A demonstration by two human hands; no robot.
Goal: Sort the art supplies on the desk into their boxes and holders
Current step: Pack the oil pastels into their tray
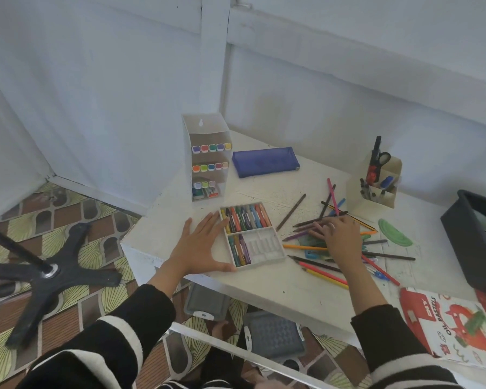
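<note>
A white pastel tray [267, 249] lies on the white desk [264, 287], its far row full of coloured sticks and its near row partly filled. My left hand [201, 245] lies flat against the tray's left side, fingers straight, thumb at the near corner. To the right, my right hand [338, 234] rests with fingers spread on a loose pile of coloured pencils [320, 269]; I cannot tell whether it holds one.
A tiered marker holder [208, 161] and a blue pencil case [264, 161] stand at the back. A cream desk organiser [376, 186] holds scissors and pens. A green protractor [394, 233], a dark bin [473, 242] and an oil pastels box lid [449, 327] are at the right.
</note>
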